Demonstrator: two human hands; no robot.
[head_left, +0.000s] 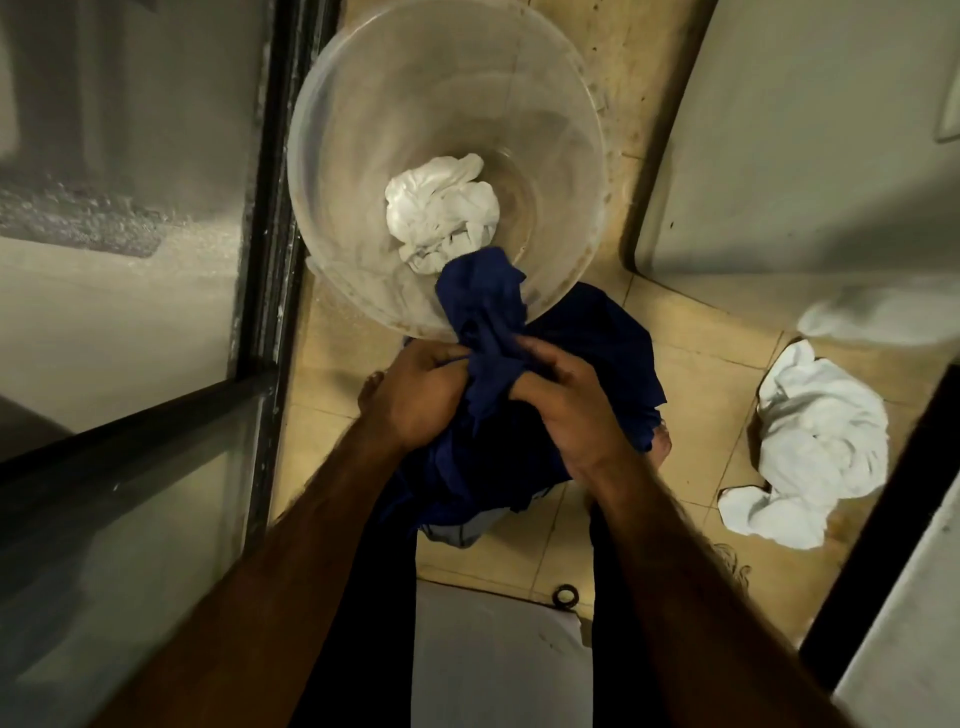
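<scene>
Down at the near rim of the bucket (322, 208), both forearms reach forward side by side, and the left hand (415, 400) and right hand (571, 410) meet, each grip clamped on the bunched blue cloth (483, 312). Its top end hangs over the rim into the bucket, touching a white cloth (441, 208) inside, while the rest droops toward the floor (701, 374). Well to the right, a white heap (815, 447) lies on the floor.
</scene>
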